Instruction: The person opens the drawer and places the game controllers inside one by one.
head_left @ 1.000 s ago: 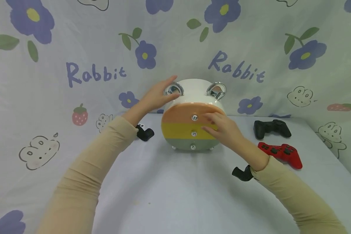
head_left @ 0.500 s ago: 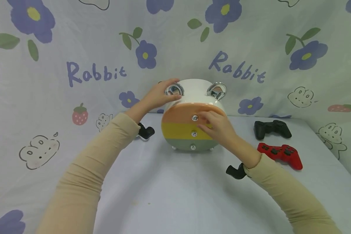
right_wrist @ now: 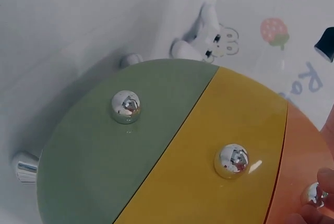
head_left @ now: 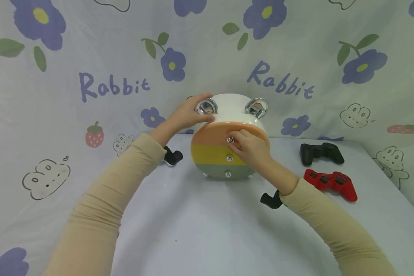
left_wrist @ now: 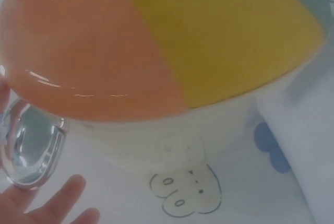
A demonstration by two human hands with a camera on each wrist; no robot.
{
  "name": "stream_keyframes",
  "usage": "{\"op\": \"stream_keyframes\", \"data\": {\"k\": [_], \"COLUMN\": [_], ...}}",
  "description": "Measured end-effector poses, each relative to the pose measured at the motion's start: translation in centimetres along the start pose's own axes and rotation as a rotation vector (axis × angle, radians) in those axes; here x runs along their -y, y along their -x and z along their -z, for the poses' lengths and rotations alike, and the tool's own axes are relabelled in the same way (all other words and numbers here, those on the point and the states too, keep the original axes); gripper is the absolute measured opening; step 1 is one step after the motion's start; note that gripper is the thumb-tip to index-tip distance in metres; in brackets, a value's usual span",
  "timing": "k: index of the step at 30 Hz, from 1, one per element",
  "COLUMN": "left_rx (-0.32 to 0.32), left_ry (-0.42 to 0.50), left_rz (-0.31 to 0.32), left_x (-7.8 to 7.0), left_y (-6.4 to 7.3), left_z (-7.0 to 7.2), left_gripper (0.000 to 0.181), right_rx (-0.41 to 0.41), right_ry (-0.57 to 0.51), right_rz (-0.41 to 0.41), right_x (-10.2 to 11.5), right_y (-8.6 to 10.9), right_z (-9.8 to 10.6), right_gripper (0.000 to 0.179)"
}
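Observation:
A small rounded cabinet (head_left: pixel 207 154) stands at the back of the table, with orange, yellow and green drawer fronts below a white top. Each front has a chrome knob; the yellow drawer's knob (right_wrist: pixel 233 158) and the green drawer's knob (right_wrist: pixel 126 106) show fully in the right wrist view. My right hand (head_left: pixel 252 150) pinches the orange drawer's knob (right_wrist: pixel 314 195) between thumb and fingers. Up at the cabinet's left corner, my left hand (head_left: pixel 186 113) rests around a chrome ring (left_wrist: pixel 32 145), its fingers (left_wrist: pixel 65 198) fairly straight and spread. All the drawers look closed.
On the right of the table lie a black game controller (head_left: pixel 321 153) and a red one (head_left: pixel 331 183). A white object with black buttons (right_wrist: pixel 195 41) lies left of the cabinet, mostly behind my left wrist in the head view. Patterned cloth (head_left: pixel 117 46) hangs behind.
My right hand has moved left across the orange front and its fingers have closed on the top knob. The left hand has stayed at the chrome ring, its thumb slightly lower.

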State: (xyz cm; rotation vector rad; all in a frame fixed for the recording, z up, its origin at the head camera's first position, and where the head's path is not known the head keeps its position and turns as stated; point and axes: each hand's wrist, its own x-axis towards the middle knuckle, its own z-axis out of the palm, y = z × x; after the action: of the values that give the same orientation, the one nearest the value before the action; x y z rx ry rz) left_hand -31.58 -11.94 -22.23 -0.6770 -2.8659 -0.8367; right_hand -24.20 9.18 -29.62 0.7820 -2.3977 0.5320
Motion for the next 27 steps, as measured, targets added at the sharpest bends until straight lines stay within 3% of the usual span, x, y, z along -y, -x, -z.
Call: {"op": "stream_keyframes", "data": {"k": [10,19,27], "left_rx": [-0.019,-0.01,0.011], "left_ry": [-0.008,0.02,-0.003], "left_rz": [0.001,-0.021,-0.029], "left_x": [-0.09,-0.09,-0.11], "left_y": [-0.13,0.04,0.0], "left_z": [-0.52,-0.5,-0.38], "left_gripper": [0.074,0.074,0.076], "right_rx": [-0.002,-0.065,-0.007], "right_ry": [0.097,0.124,0.139], "right_rz": [0.051,0.135,0.135], "right_x": [0.37,-0.13,-0.22], "right_y": [-0.46,-0.53,-0.71], "right_z": [-0.25,-0.58,-0.32], "right_gripper": [0.018,0.014,0.012]}}
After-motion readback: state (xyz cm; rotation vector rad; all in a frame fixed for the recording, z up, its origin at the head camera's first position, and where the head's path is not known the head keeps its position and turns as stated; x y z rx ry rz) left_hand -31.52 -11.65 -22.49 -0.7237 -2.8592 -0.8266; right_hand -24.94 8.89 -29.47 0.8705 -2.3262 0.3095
